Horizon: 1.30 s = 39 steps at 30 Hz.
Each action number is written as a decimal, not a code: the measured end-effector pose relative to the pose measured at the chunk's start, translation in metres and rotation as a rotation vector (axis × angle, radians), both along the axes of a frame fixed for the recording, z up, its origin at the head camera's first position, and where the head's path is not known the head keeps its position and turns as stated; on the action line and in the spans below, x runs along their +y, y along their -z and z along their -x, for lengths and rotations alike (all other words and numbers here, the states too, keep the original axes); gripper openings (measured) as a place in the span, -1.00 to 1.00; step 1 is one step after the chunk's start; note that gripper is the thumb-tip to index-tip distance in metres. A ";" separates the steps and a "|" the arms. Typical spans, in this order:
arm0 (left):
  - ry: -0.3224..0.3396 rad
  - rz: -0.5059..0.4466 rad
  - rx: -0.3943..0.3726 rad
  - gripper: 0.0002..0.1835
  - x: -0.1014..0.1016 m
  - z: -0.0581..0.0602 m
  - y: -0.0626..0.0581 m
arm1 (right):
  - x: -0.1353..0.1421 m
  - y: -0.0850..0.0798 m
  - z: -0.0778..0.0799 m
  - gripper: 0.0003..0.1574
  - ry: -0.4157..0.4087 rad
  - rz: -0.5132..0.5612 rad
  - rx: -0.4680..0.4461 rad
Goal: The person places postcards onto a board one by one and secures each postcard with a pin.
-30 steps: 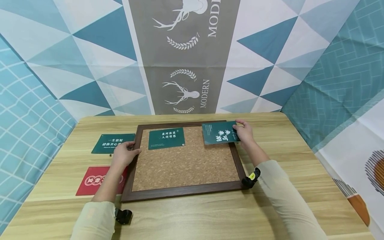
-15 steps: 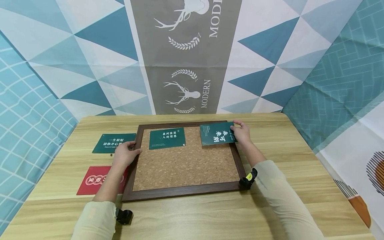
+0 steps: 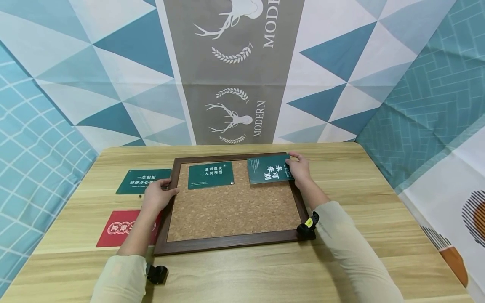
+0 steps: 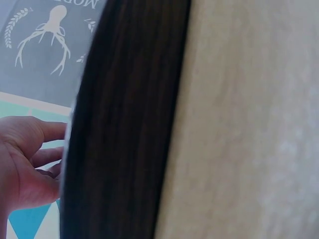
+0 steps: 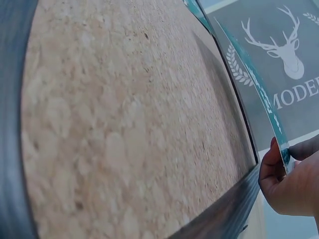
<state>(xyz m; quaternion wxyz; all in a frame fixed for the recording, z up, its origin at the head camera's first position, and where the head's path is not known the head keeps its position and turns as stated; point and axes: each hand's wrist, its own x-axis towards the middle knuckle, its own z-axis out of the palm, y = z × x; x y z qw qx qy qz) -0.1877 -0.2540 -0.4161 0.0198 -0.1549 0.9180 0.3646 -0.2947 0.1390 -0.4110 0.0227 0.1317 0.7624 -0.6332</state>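
Note:
A framed corkboard [image 3: 235, 214] lies on the table, with one green card [image 3: 210, 174] flat on its upper left part. My left hand [image 3: 156, 197] grips the board's left side, thumb across the dark wooden frame [image 4: 124, 119]. At the upper right, my right hand [image 3: 299, 169] pinches the right end of another green card [image 3: 265, 169], printed with white characters. In the right wrist view this held card [image 5: 264, 99] is raised off the cork, with thumb and fingers [image 5: 271, 164] on either face of it. Its shadow falls on the cork.
Left of the board lie a third green card [image 3: 142, 181] and a red card [image 3: 117, 229], the red one partly behind the left forearm. A tiny dark object [image 3: 140, 196] sits below the green card. Patterned cloth [image 3: 235, 71] hangs behind the wooden table [image 3: 242, 277].
My right hand has carried its card a short way left over the board, toward the other green card. The left hand has stayed in place.

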 end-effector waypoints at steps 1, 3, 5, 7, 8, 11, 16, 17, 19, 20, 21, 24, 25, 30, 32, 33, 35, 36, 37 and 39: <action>0.001 0.000 0.000 -0.36 0.000 0.000 0.000 | -0.001 0.000 0.000 -0.46 0.000 0.004 0.000; 0.004 -0.002 -0.002 -0.36 0.000 0.000 0.000 | -0.003 0.000 0.000 -0.46 0.000 0.008 0.003; 0.006 -0.003 -0.003 -0.36 0.000 0.000 0.000 | -0.005 0.000 0.000 -0.47 0.001 0.008 0.003; 0.007 -0.003 -0.003 -0.36 0.000 0.000 0.000 | -0.006 0.000 0.001 -0.48 0.000 0.007 -0.001; 0.008 -0.001 -0.003 -0.36 0.000 -0.001 0.000 | -0.007 0.000 0.001 -0.48 -0.002 0.002 -0.001; 0.008 -0.001 -0.001 -0.35 0.001 -0.001 -0.001 | -0.009 0.001 0.002 -0.48 -0.006 0.005 -0.005; 0.006 -0.009 -0.004 -0.36 0.001 0.000 0.000 | -0.011 0.005 0.003 -0.47 -0.012 0.026 0.004; 0.006 -0.011 -0.004 -0.36 0.001 0.000 0.000 | -0.012 0.005 0.004 -0.46 -0.012 0.027 0.006; 0.006 -0.011 -0.004 -0.36 0.001 0.000 0.000 | -0.014 0.005 0.004 -0.47 -0.008 0.033 0.009; 0.007 -0.011 -0.002 -0.36 0.001 0.000 0.000 | -0.015 0.005 0.004 -0.47 -0.005 0.035 0.010; 0.008 -0.009 0.000 -0.36 0.001 0.000 0.001 | -0.016 0.006 0.004 -0.48 -0.006 0.036 0.010; 0.010 -0.002 0.008 -0.36 0.000 0.000 0.002 | -0.020 0.006 0.004 -0.49 -0.005 0.033 0.016; 0.011 0.000 0.010 -0.36 0.000 0.001 0.002 | -0.020 0.006 0.004 -0.49 -0.004 0.032 0.020; 0.013 0.002 0.013 -0.37 -0.001 0.001 0.003 | -0.024 0.009 0.004 -0.49 -0.011 0.030 0.026; 0.014 0.001 0.013 -0.37 -0.001 0.001 0.002 | -0.026 0.010 0.004 -0.49 -0.015 0.032 0.021; 0.015 0.001 0.015 -0.37 -0.001 0.000 0.002 | -0.026 0.010 0.003 -0.49 -0.014 0.032 0.018; 0.016 0.002 0.015 -0.37 -0.001 0.000 0.001 | -0.028 0.011 0.003 -0.48 -0.013 0.034 0.021; 0.017 0.002 0.016 -0.37 0.000 0.000 0.001 | -0.028 0.011 0.004 -0.48 -0.011 0.033 0.024; 0.017 0.001 0.016 -0.37 0.000 0.000 0.001 | -0.029 0.012 0.004 -0.48 -0.009 0.032 0.025; 0.019 0.003 0.015 -0.37 0.000 0.000 0.001 | -0.029 0.012 0.004 -0.48 -0.014 0.030 0.022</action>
